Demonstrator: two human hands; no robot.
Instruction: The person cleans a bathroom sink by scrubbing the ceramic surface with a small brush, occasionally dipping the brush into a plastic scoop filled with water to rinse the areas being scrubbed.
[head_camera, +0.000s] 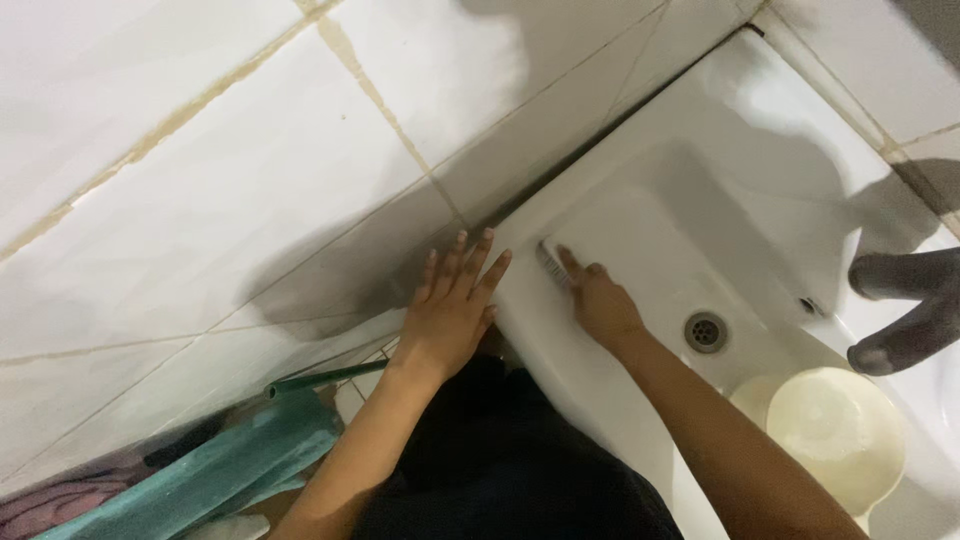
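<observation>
My right hand (600, 300) is closed around a small brush (551, 264) with pale bristles and presses it against the inner left wall of a white ceramic sink (700, 190). My left hand (455, 305) lies flat with fingers spread on the tiled wall (250, 200), right beside the sink's left rim. Both forearms reach in from the bottom of the view, over my dark clothing.
The sink drain (706, 331) sits in the middle of the basin. A cream plastic bowl (835, 430) rests in the sink at the lower right. A dark tap (905, 305) juts in from the right edge. A teal bin and green handle (300, 385) stand lower left.
</observation>
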